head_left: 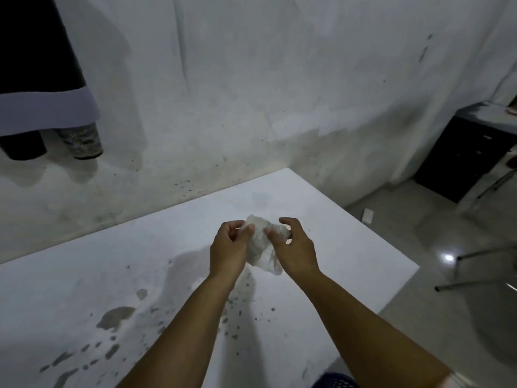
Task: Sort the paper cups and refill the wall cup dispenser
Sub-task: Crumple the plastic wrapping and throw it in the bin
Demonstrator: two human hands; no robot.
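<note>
Both hands pinch a crumpled clear plastic wrapper (261, 242) above the stained white tabletop (84, 275), left hand (228, 247) and right hand (293, 246) with fingers closed on it. Up left of the tabletop, the wall cup dispenser (36, 79) shows a paper cup (82, 142).

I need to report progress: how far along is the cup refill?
The wall dispenser shows cups at its outlets, so it looks loaded. Both hands, left hand and right hand, hold a crumpled clear plastic wrapper over the white table. Binning it remains.
</note>
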